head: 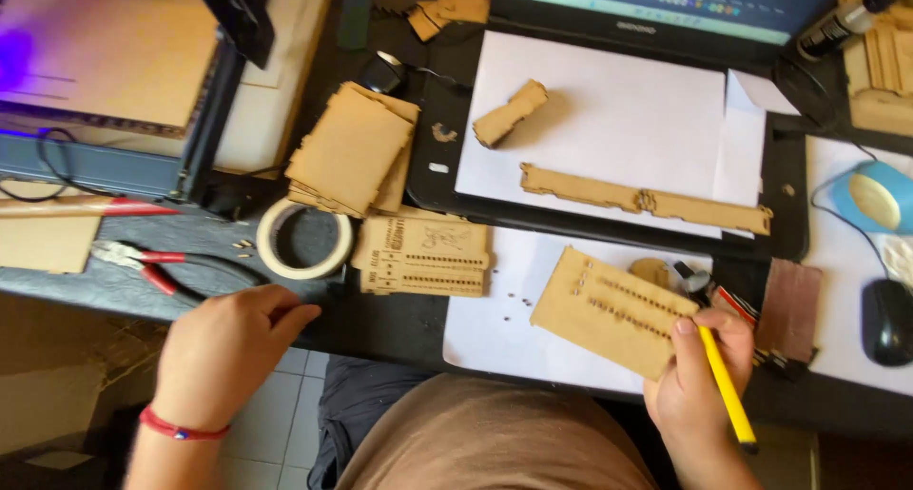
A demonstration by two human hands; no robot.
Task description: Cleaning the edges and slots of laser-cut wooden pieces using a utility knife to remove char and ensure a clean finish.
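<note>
My right hand [692, 381] grips a flat wooden panel [609, 311] with rows of small cut holes, and a yellow pencil [725, 385] lies along the same fingers. My left hand [228, 343] rests with curled fingers on the front edge of the dark desk [380, 319], holding nothing, just below a roll of masking tape [303, 240]. A second perforated wooden panel [425, 256] lies between the tape and white paper [495, 328].
A stack of wooden sheets [350, 150], red-handled pliers [143, 261] and a laser cutter frame [124, 90] sit at the left. A long notched strip [645, 201] and a small wooden block [511, 113] lie on paper over a laptop [656, 14]. A black mouse [886, 321] is far right.
</note>
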